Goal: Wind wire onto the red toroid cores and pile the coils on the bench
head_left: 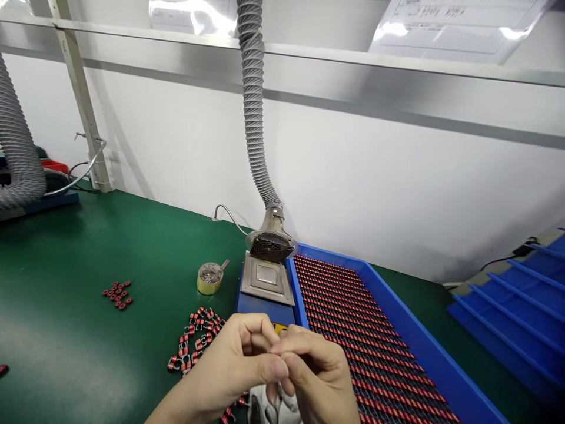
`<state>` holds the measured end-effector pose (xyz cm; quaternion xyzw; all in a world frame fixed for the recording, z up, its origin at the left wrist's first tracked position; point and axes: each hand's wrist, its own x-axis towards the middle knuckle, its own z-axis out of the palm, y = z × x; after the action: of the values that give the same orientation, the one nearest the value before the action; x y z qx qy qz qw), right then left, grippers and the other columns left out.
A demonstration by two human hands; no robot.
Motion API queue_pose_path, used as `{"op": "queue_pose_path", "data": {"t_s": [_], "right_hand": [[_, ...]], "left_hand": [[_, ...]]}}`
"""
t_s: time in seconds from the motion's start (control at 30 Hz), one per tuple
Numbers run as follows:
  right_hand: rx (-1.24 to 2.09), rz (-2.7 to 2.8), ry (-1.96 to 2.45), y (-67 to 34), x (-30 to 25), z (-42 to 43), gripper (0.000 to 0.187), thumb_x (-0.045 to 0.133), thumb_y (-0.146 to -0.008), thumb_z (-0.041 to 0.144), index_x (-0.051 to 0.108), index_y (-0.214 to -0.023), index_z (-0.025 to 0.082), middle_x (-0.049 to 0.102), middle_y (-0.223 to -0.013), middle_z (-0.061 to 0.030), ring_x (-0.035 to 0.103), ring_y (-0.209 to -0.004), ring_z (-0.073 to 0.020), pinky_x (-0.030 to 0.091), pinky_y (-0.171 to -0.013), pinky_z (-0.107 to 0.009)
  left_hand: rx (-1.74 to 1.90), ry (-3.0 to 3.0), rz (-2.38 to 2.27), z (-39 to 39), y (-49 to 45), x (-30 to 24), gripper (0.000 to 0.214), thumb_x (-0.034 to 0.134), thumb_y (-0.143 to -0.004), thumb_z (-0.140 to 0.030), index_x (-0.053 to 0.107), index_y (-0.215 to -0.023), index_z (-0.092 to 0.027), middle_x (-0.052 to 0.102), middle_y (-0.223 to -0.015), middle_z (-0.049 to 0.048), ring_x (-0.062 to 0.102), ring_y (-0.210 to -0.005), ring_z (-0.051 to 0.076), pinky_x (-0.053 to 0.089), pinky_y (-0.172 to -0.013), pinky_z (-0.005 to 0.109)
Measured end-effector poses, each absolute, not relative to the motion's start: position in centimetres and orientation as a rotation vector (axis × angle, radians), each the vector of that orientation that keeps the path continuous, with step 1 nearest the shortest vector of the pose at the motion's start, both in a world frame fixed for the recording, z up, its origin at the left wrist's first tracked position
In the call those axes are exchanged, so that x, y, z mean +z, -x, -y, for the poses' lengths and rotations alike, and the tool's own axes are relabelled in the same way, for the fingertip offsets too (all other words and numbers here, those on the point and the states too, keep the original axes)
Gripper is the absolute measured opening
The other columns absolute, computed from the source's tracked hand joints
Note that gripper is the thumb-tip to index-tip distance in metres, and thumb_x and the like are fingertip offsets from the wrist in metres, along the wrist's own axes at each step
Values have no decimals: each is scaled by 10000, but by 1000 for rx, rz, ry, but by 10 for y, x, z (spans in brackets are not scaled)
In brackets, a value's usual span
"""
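My left hand and my right hand meet at the fingertips in the lower middle of the view. Both are closed in a pinch, and whatever lies between the fingers is hidden. Beneath and behind them shows a whitish cloth. A loose heap of small red-and-black wound coils with bare wire ends lies left of my left hand. To the right, a blue tray holds many rows of similar red-and-black parts, partly covered by my right hand.
Ahead stands a solder pot with a metal top, under a fume hood on a grey hose. A small yellowish cup sits left of it. Several dark red rings lie farther left. Stacked blue trays are at right.
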<state>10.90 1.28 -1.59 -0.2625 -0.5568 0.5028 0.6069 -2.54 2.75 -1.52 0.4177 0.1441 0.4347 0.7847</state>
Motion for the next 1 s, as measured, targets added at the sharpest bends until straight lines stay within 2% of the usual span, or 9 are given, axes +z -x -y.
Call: {"op": "queue_pose_path", "data": {"t_s": [0.13,0.23,0.37,0.47,0.6,0.7,0.8,0.87,1.0], "right_hand": [[1467,1067,406,-98,-19,-16,71,817,-789,375,826,-788,304,450,-511,77,340,-339,-46,442,-341,-171],[1462,1048,390,-97,-21,-17,49,840,-763,361,814,-762,321,480,-512,69,384,-369,-70,450,-348,-187],[1166,1097,466,-100,-23,-14,76,871,-737,273,797,-722,281,582,-533,48,531,-508,-108,507,-497,-210],[838,1155,589,-101,-27,-12,101,822,-786,147,778,-755,232,643,-596,33,557,-569,-101,486,-568,-193],[526,1150,686,-103,-31,-10,115,693,-895,143,708,-804,211,598,-604,40,513,-490,-112,421,-467,-224],[335,1171,732,-102,-31,-7,91,713,-858,133,751,-858,215,651,-649,11,561,-523,-149,449,-498,-273],[225,1202,783,-97,-24,-4,297,683,-811,51,800,-964,277,714,-693,10,614,-580,-172,496,-586,-307],[253,1247,758,-93,-19,-3,425,623,-790,10,801,-1005,330,726,-687,26,621,-576,-176,506,-581,-315],[291,1304,726,-90,-14,-4,527,592,-756,-24,797,-1033,376,727,-678,42,639,-572,-178,509,-544,-310]], "left_hand": [[902,-928,-308,-29,28,-15,472,868,-659,-492,547,-716,-151,649,-574,8,560,-462,69,447,-422,141],[896,-971,-391,-28,32,-9,439,867,-655,-483,605,-723,-138,602,-602,-13,532,-495,68,437,-452,156],[1018,-1076,-569,-25,34,-2,285,857,-662,-354,673,-695,-138,556,-621,-36,469,-570,70,384,-544,176],[1139,-1288,-749,-22,33,1,88,731,-747,-239,701,-712,-164,622,-670,-11,511,-652,115,388,-616,226],[1385,-1700,-898,-18,32,5,150,587,-785,-121,675,-678,-177,646,-637,-4,547,-649,139,387,-650,271],[1576,-1878,-894,-17,31,5,165,565,-804,-97,639,-681,-179,632,-607,-16,552,-617,130,395,-654,277],[1664,-1925,-881,-16,31,4,161,560,-816,-88,616,-700,-184,612,-590,-24,551,-597,128,404,-645,282],[1682,-1936,-870,-16,32,4,155,556,-820,-88,613,-716,-188,610,-590,-23,550,-590,133,407,-637,288],[1699,-1936,-851,-17,32,3,146,555,-831,-92,616,-747,-195,618,-601,-24,546,-590,133,408,-645,294]]}}
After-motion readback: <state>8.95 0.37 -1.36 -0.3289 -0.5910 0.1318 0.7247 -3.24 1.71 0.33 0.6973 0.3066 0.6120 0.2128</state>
